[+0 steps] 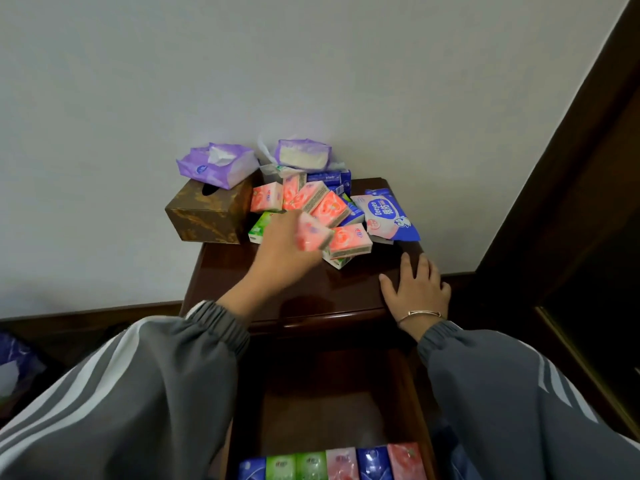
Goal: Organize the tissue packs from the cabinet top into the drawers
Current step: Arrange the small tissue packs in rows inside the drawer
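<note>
Left hand [284,242] lifting pink pack [313,233] from pile.
Grip clenched on it; right hand [417,289] flat, released, bracing on cabinet [346,289].

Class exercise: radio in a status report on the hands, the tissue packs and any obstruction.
Left hand gripping a pink pack. Right hand flat on cabinet top. Drawer open, row started. Nothing blocking.

Dark brown wooden cabinet top [311,289], polished and glossy. Small pink tissue packs [332,207] in shiny plastic wrap. Grey matt cloth sleeves [156,375].
</note>
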